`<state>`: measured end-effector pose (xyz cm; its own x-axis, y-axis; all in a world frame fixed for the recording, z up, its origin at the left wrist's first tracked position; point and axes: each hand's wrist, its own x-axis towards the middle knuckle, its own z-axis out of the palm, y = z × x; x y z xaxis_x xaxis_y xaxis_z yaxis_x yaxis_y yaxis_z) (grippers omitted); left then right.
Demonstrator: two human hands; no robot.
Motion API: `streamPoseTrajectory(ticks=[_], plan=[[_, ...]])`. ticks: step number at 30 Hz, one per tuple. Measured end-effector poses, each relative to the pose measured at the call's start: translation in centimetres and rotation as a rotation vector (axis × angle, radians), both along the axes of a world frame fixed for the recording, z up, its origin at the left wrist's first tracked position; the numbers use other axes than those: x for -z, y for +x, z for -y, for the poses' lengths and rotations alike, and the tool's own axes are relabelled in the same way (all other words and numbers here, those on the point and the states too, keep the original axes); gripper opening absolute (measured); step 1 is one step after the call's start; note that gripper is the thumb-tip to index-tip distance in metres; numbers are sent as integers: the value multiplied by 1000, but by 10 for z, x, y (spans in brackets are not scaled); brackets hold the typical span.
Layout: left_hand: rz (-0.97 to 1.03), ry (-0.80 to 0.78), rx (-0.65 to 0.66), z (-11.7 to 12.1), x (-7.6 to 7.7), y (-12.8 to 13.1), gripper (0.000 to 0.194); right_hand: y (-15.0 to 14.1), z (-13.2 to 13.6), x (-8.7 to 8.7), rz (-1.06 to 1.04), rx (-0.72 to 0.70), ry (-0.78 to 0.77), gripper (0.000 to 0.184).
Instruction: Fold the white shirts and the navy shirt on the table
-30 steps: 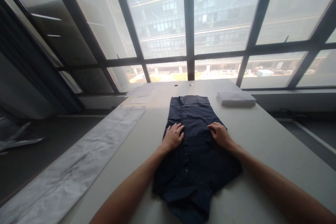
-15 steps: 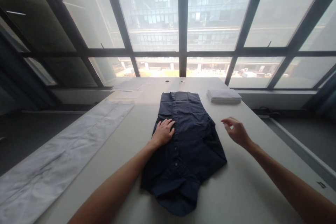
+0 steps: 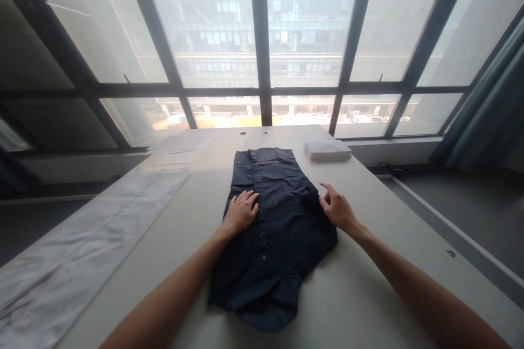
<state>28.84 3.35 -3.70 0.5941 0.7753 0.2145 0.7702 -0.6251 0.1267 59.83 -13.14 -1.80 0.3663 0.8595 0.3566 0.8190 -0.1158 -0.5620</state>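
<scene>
A dark navy button-up shirt (image 3: 282, 218) lies on the white table, its collar toward me and its button placket running lengthwise. My left hand (image 3: 242, 211) rests flat on the shirt's left part beside the placket, fingers stretched out. At the shirt's right edge is my right hand (image 3: 338, 207). Its index finger points away from the shirt and its thumb touches the cloth edge, with a gap between the two. The other fingers of that hand are partly hidden.
A folded white stack of cloth (image 3: 327, 150) sits at the table's far right. Along the left lies a long, wrinkled pale sheet (image 3: 102, 240), with flat white sheets (image 3: 176, 147) beyond it. Large windows (image 3: 303, 22) stand behind the table (image 3: 368, 289).
My right hand has moved in from the right to the shirt's edge, and the side cloth there looks smoother. My left hand stays on the shirt. The view has turned slightly right.
</scene>
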Motion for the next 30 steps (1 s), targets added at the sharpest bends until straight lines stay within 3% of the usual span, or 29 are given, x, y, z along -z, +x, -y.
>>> streamPoseTrajectory(ticks=[4,6,8,13,15,19,23,28,30], plan=[[4,-6,0,0,0,1,46,48,18,-8,90,337,241,52],[8,-2,2,0,1,1,46,53,22,-11,132,351,360,54],[12,1,2,0,1,1,46,43,19,-11,143,232,390,53],[12,-7,0,0,2,0,46,-8,-3,4,243,-231,98,49],[10,-11,-1,0,2,0,47,-14,-10,16,269,-249,-74,56],[7,-15,6,0,2,0,47,3,-9,41,243,-74,-300,74],[6,-22,-3,1,1,0,47,11,-1,47,256,6,-302,75],[-5,13,-44,7,-1,2,50,-5,3,29,291,107,-131,58],[-16,68,-121,10,0,3,55,-10,4,21,312,41,-23,53]])
